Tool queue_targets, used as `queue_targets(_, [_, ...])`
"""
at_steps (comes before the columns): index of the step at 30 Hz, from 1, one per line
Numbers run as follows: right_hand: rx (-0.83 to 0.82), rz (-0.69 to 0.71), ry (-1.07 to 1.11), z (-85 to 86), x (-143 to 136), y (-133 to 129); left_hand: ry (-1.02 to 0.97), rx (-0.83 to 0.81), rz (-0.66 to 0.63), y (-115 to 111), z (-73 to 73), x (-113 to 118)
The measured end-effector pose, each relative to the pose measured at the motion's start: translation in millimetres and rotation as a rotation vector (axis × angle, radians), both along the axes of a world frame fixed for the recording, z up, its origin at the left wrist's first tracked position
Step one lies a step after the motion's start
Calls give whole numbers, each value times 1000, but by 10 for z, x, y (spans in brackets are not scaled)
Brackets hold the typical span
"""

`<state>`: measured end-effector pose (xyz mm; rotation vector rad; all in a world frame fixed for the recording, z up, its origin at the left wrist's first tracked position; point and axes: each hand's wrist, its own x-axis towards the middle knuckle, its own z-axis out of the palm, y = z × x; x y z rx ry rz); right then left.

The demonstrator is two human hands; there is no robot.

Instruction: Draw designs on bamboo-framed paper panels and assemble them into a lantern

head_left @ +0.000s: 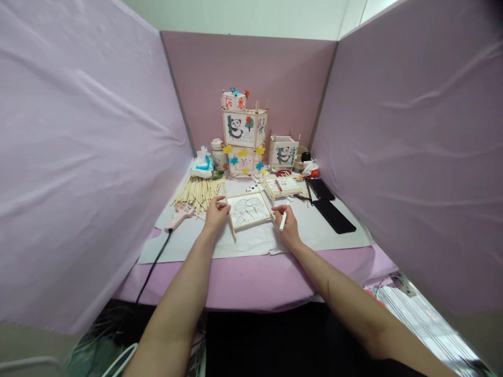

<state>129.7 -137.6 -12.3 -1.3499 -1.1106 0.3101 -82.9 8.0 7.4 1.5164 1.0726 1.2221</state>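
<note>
Pinch grip, left hand (217, 212): thumb and fingers on the left stick of the framed drawing (249, 209). Right hand (287, 225) is closed round a slim white marker (283, 221), fingers by the frame's right edge; can't tell if they touch it. Panel sits between both hands, front-middle of the pale paper sheet (251, 245): white face, dark line art of rounded tree shapes, thin wooden sticks as border, side sticks running past the corners. Just behind, to the right: stacked stick-framed panels (283, 186). Left: loose heap of thin pale sticks (198, 195), then pink glue gun (179, 215), smooth body, black cord. Right: two flat black slabs (335, 215). Back: boxy tiered lantern (242, 131), panda panel, stick posts; smaller panda lantern (283, 153) beside it. Smooth lilac cloth (251, 283) under the paper.
</note>
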Motion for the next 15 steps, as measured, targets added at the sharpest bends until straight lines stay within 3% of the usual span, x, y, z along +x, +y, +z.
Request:
queue_targets(3, [42, 83, 24, 166, 19, -8, 126, 10, 3, -35, -29, 56])
queue_targets(7, [-56, 411, -18, 448, 25, 183, 279, 11, -2, -93, -72, 115])
queue_targets(9, [-181, 579, -14, 538, 8, 353, 341, 6, -12, -119, -83, 131])
queue_targets(12, [-345, 701, 1, 563, -5, 596, 426, 14, -14, -146, -73, 168])
queue_targets(15, [-362, 733, -25, 508, 37, 763, 497, 41, -35, -148, -46, 239])
